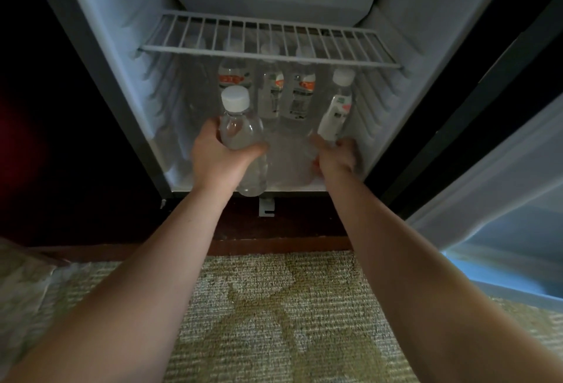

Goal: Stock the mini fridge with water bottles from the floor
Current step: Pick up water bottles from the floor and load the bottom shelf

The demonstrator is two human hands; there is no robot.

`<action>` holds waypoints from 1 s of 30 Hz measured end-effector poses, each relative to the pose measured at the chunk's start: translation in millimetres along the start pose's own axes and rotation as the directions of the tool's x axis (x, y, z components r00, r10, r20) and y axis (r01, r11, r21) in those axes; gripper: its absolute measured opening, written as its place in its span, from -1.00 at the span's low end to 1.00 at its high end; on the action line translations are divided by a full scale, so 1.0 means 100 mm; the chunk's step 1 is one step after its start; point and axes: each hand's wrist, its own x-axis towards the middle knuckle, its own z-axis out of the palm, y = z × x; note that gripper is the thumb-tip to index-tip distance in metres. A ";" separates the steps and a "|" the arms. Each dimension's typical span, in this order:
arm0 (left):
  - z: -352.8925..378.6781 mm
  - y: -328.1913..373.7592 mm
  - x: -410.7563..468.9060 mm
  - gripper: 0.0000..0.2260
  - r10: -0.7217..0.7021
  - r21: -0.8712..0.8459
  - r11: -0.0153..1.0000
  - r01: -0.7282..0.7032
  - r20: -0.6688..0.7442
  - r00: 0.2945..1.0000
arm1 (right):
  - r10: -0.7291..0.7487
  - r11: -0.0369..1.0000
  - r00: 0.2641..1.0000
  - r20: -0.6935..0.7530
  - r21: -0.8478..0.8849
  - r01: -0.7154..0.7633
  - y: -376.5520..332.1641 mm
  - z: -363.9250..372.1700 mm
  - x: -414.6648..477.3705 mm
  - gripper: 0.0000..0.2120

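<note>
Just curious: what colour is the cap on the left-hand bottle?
The cap is white; the head view shows it.

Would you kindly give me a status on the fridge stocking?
Left hand grips clear bottle at fridge lip. Right hand grips labelled bottle inside. Back row stands behind both.

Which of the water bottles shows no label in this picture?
The clear bottle in the left hand; the three behind it and the tilted bottle in the right hand show printed labels.
</note>
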 end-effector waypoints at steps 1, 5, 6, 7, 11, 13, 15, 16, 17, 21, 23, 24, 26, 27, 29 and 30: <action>0.00 0.00 0.01 -0.49 0.001 0.003 1.000 -0.001 0.004 1.000 | -0.018 1.000 1.000 -0.014 -0.009 0.018 0.01 0.03 0.09 -0.19; 0.00 -0.01 0.05 -0.50 0.006 -0.005 1.000 -0.006 0.011 1.000 | -0.025 0.999 0.999 -0.038 -0.022 0.024 0.03 0.14 0.43 -0.22; -0.01 -0.02 0.06 -0.51 0.006 -0.008 1.000 -0.006 0.011 1.000 | -0.019 0.999 0.999 -0.040 -0.032 0.018 0.08 0.19 0.58 -0.25; -0.02 -0.02 0.07 -0.52 0.006 -0.010 1.000 -0.006 0.014 1.000 | -0.011 0.999 0.999 -0.033 -0.040 0.009 0.12 0.23 0.67 -0.31; -0.07 -0.04 0.09 -0.58 0.017 0.006 1.000 -0.017 0.019 1.000 | 0.025 1.000 0.999 -0.025 0.003 -0.025 0.05 0.28 0.66 -0.64; -0.09 -0.05 0.10 -0.57 0.021 0.015 1.000 -0.021 0.012 1.000 | 0.008 0.999 1.000 0.026 0.052 -0.009 -0.01 0.27 0.57 -0.74; -0.10 -0.05 0.11 -0.55 0.017 0.009 1.000 -0.017 0.008 1.000 | -0.021 0.997 0.999 0.037 0.073 0.018 -0.04 0.27 0.54 -0.84; -0.11 -0.06 0.12 -0.55 0.018 0.006 1.000 -0.018 0.008 1.000 | -0.026 0.997 0.999 0.047 0.073 0.023 -0.07 0.26 0.52 -0.84; -0.11 -0.06 0.12 -0.54 0.019 0.005 1.000 -0.019 0.007 1.000 | -0.025 0.997 0.998 0.065 0.072 0.020 -0.09 0.25 0.49 -0.80; -0.12 -0.05 0.11 -0.55 0.027 0.011 1.000 -0.027 0.019 0.999 | -0.008 0.998 0.985 0.171 0.060 -0.002 -0.19 0.11 0.27 -0.66; -0.14 -0.02 0.10 -0.54 0.026 0.008 1.000 -0.026 0.036 0.999 | -0.017 0.994 0.988 0.155 0.110 0.000 -0.21 0.06 0.12 -0.66; -0.16 -0.01 0.10 -0.52 0.024 0.005 1.000 -0.025 0.047 0.999 | -0.018 0.989 0.990 0.140 0.145 -0.002 -0.24 0.06 0.00 -0.71; -0.20 0.01 0.09 -0.49 0.022 0.003 1.000 -0.022 0.072 0.997 | 0.020 0.966 0.984 0.179 0.248 -0.065 -0.34 0.12 -0.28 -0.86; -0.23 0.02 0.08 -0.49 0.016 -0.006 1.000 -0.015 0.082 0.996 | 0.047 0.950 0.968 0.246 0.288 -0.119 -0.39 0.15 -0.42 -0.85; -0.29 0.03 0.08 -0.50 0.004 -0.040 0.999 0.000 0.092 0.996 | 0.001 0.958 0.903 0.430 0.259 -0.124 -0.44 0.17 -0.69 -0.78; -0.32 0.04 0.08 -0.51 -0.005 -0.052 0.999 0.010 0.095 0.996 | -0.053 0.977 0.850 0.523 0.203 -0.064 -0.43 0.16 -0.80 -0.76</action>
